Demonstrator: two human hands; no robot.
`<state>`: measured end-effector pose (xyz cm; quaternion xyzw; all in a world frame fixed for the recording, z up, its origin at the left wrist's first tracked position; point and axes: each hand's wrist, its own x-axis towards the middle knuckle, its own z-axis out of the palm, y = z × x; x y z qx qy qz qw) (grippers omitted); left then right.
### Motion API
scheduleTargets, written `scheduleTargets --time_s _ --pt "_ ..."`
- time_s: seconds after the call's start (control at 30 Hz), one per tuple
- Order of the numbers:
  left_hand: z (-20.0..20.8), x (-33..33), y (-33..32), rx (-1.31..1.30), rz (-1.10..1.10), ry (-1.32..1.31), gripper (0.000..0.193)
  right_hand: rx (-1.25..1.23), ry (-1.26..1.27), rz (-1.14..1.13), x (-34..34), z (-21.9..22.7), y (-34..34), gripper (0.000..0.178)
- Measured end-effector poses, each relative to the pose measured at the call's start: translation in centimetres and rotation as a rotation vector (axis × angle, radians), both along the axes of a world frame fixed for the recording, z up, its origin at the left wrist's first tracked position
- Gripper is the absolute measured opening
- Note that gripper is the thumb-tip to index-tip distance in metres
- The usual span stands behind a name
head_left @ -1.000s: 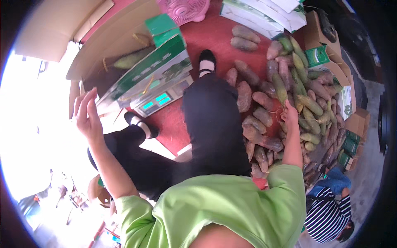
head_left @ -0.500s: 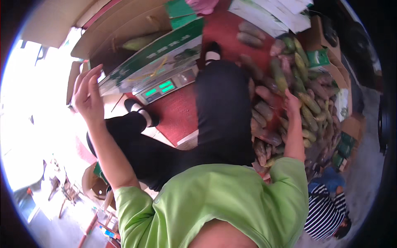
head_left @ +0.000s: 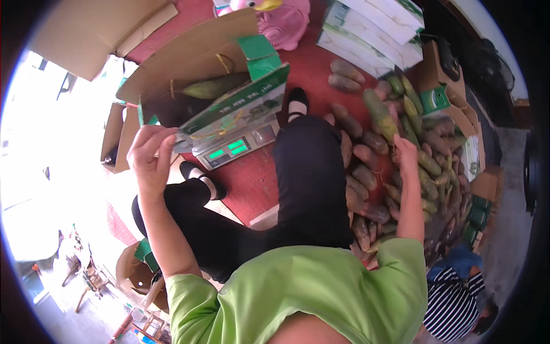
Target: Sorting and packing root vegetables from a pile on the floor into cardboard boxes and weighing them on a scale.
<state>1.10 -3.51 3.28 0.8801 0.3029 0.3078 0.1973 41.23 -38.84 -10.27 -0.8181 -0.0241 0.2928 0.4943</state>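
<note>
My right hand (head_left: 405, 153) is closed around the near end of a long green-and-yellow fruit (head_left: 379, 114), shaped like a papaya or melon, raised above a heap of similar fruit (head_left: 428, 184). With thumb and fingers together, my left hand (head_left: 150, 153) pinches the near left corner of an open cardboard carton (head_left: 240, 112) with a green and white printed side. Inside the carton lies one long green fruit (head_left: 209, 88); the rest of its bottom is in shadow. The carton rests on a digital scale (head_left: 234, 150) with green lit displays.
Brownish-purple fruits (head_left: 366, 153) lie on the red mat (head_left: 252, 183) beside my right leg. White and green flat cartons (head_left: 372, 34) are stacked at the far right. A pink toy-like object (head_left: 289, 23) stands at the far side. A person in stripes (head_left: 452, 307) is at the lower right.
My left hand has gone from spread fingers to a pinch at the carton's corner. The fruit in my right hand now shows clear above the heap. The whole view has shifted slightly.
</note>
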Motion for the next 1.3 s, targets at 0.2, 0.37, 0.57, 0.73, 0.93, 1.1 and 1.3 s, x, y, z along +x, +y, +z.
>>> scheduleTargets --time_s 0.2,0.37,0.57,0.73,0.93,1.1,1.3 --pt "0.1 -0.3 0.0 -0.009 -0.001 -0.005 0.009 0.103 -0.352 0.428 -1.4 11.6 12.1 0.032" --pt "0.2 -0.5 0.5 -0.032 0.014 -0.020 0.010 0.156 -0.604 0.860 -5.0 17.6 23.1 0.036" --pt "-0.7 -1.3 1.7 -0.041 0.034 -0.121 0.011 0.077 -0.738 1.276 -12.7 16.0 33.0 0.034" --pt "-0.8 -2.2 2.3 -0.055 0.077 -0.254 0.014 0.496 -0.566 1.119 -13.4 14.8 33.4 0.030" --pt "-1.1 -3.2 2.7 -0.079 0.209 -0.334 0.018 0.361 -0.202 0.639 -5.4 7.6 25.3 0.030" --pt "-1.1 -4.1 3.2 -0.123 0.369 -0.386 0.028 0.098 -0.144 0.371 -2.0 -2.7 14.6 0.028" --pt "-1.2 -4.7 3.4 -0.182 0.496 -0.442 0.035 0.040 0.254 0.062 -4.3 -11.9 4.4 0.019"
